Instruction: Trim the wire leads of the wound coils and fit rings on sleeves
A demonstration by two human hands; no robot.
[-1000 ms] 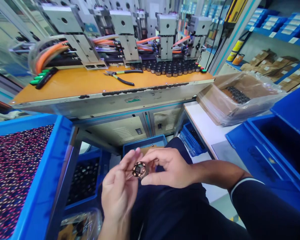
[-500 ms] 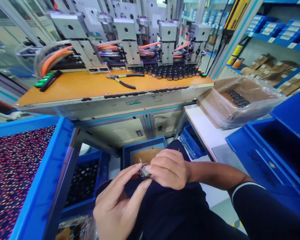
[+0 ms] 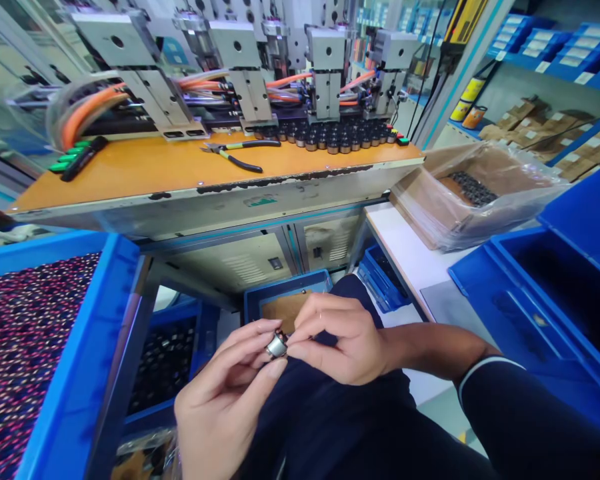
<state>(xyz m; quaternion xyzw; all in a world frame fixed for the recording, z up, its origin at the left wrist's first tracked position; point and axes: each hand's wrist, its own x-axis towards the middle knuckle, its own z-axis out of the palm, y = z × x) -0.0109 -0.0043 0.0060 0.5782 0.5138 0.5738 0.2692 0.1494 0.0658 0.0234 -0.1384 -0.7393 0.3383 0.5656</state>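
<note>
Silvery metal is forming the curved side of the small cylindrical part (image 3: 277, 347), which the left hand (image 3: 225, 390) is gripping between thumb and fingers. The fingers of the right hand (image 3: 347, 341) are bending inward and meeting the part's right edge; whether they are pinching it cannot be told. The part is sitting between both sets of fingertips, above dark trousers (image 3: 330, 427).

Just beyond the fingers, a blue tray (image 3: 254, 298) is holding a brown sheet (image 3: 280, 307). To their left, a large blue bin (image 3: 121, 267) is containing many pink-and-dark pieces (image 3: 35, 347). To their right, a white desk (image 3: 391, 227) is supporting a plastic-lined carton (image 3: 423, 217).

Farther ahead of the fingers, an orange-topped desk (image 3: 150, 167) is carrying open-handled pliers (image 3: 237, 154) and, right of these, rows of black-topped cylinders (image 3: 337, 138). Metal machine heads (image 3: 237, 47) are standing behind them.
</note>
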